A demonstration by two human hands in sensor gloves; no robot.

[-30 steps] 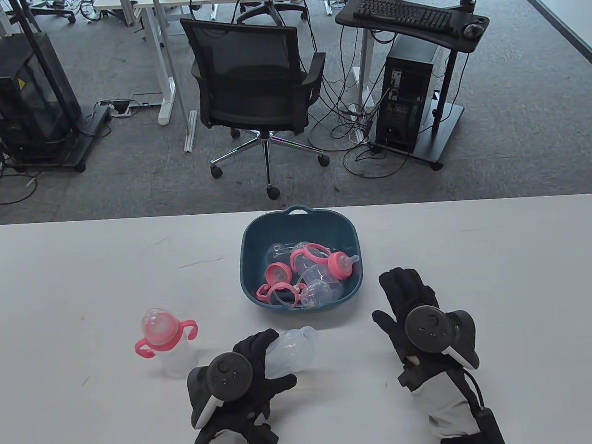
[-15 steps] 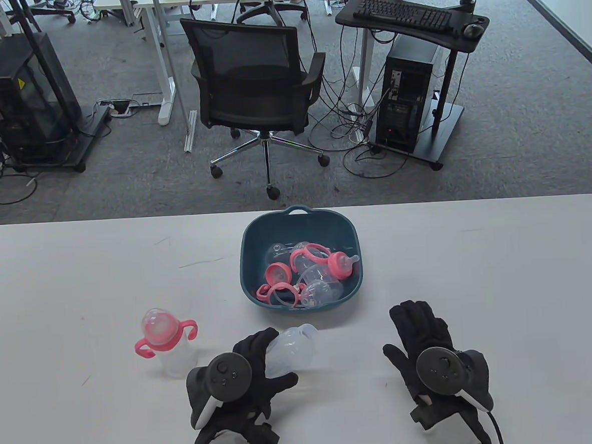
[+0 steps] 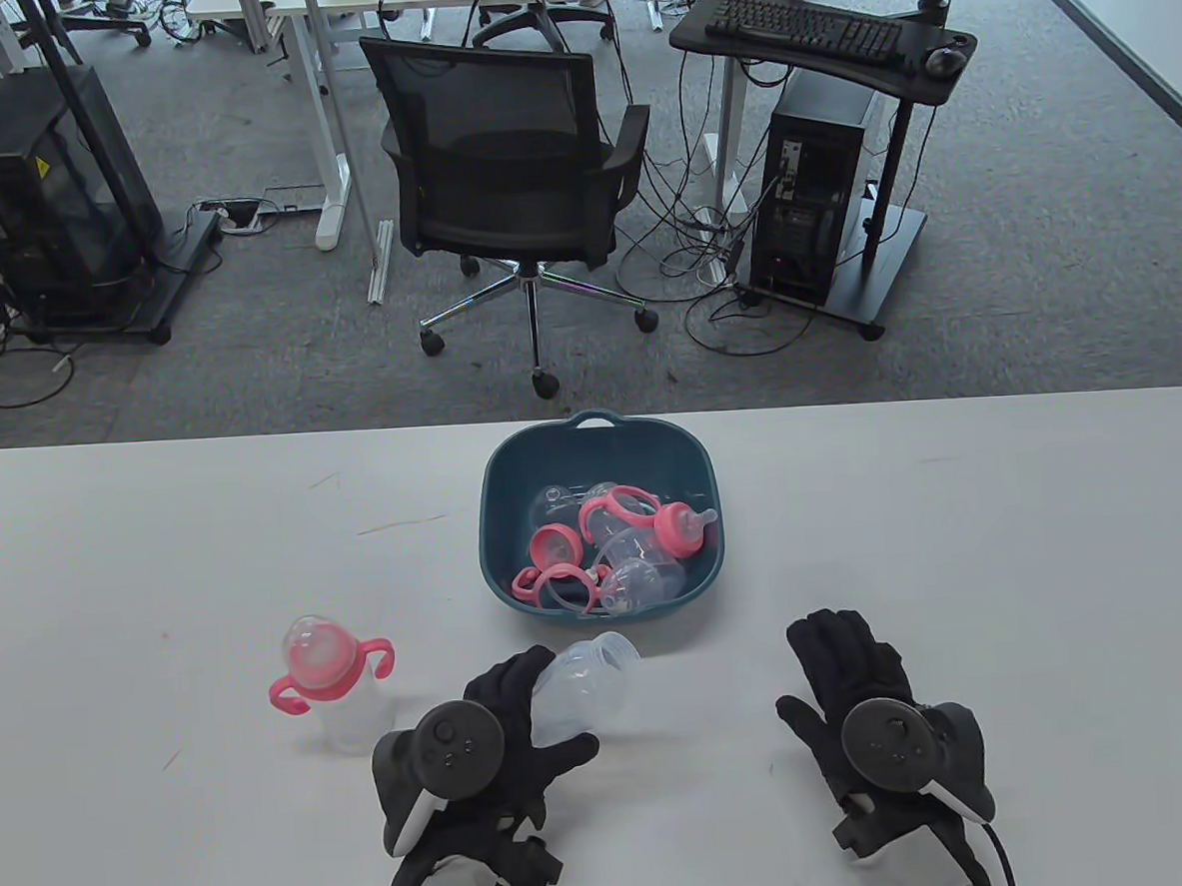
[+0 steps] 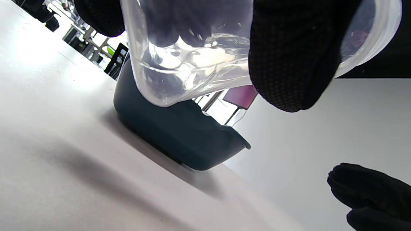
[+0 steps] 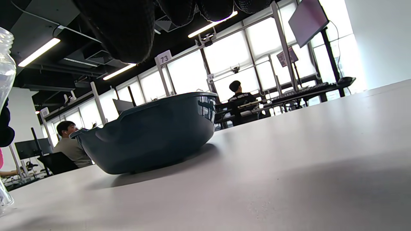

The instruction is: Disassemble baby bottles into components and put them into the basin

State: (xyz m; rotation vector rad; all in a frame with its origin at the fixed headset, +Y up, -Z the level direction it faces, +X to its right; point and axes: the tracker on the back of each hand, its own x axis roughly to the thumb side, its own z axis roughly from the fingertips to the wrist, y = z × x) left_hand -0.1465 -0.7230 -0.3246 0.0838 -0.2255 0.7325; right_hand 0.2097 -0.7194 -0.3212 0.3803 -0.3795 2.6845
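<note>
Left wrist view shows the gloved fingers [image 4: 289,54] of the left hand [image 3: 489,739] curled round a clear plastic bottle body without a cap [image 3: 588,688], thumb on one side and the others behind it, grasping it above the white tabletop [image 3: 957,541]. In the table view the bottle's open mouth tilts toward the dark teal plastic basin with a handle [image 3: 697,457], which stands just beyond it with nothing between the two. The right hand [image 3: 862,697] lies palm down on the tabletop to the right of the basin, fingers straight and released, holding nothing. One assembled baby bottle with a pink handled collar and clear dome cap [image 3: 328,684] stands upright left of the left hand, apart from it. Inside the basin lies a tangle of clear bottle bodies and pink collars and teats [image 3: 612,547]; their number cannot be told. Beyond the tabletop stand one black mesh office chair [image 3: 509,168] and a computer tower on a stand [image 3: 816,199].
</note>
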